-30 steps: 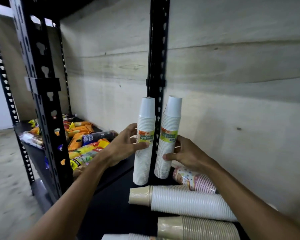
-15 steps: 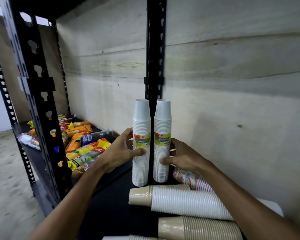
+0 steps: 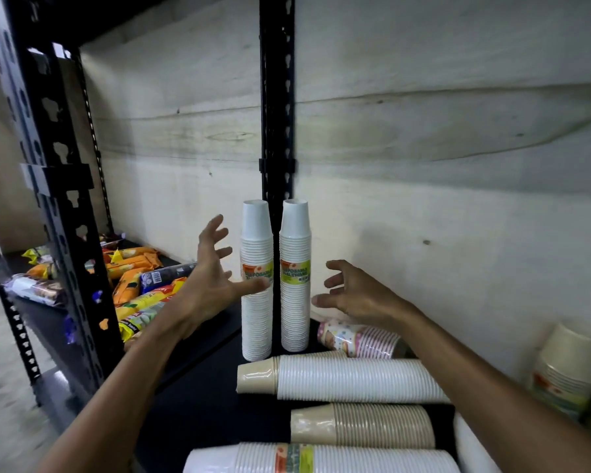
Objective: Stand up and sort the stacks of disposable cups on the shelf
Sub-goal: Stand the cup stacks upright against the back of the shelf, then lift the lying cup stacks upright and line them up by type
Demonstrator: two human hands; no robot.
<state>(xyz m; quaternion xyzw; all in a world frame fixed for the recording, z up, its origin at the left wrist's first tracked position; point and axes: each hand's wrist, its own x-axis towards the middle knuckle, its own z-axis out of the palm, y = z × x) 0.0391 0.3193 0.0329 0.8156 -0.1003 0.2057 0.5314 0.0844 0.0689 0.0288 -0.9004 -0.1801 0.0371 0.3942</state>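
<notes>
So far, two tall white paper-cup stacks (image 3: 275, 278) are standing upright at twelve o'clock, both hands (image 3: 215, 278) (image 3: 352, 293) hovering spread wide, holding nothing. Four stacks are lying sideways (image 3: 348, 378) at six o'clock, awaiting standing.

Two upright white cup stacks (image 3: 275, 278) between spread left hand (image 3: 212, 278) and right hand (image 3: 352, 293).

Upright white disposable cup stacks with green-yellow labels: two (image 3: 256, 281) (image 3: 295, 278). Lying stacks of white or beige ribbed cups: four (image 3: 342, 378) (image 3: 362, 425) (image 3: 321, 459) (image 3: 471, 448). Lying pink patterned cup stack: one (image 3: 359, 337). Upright beige cup stack, far right: one (image 3: 567, 373).
</notes>
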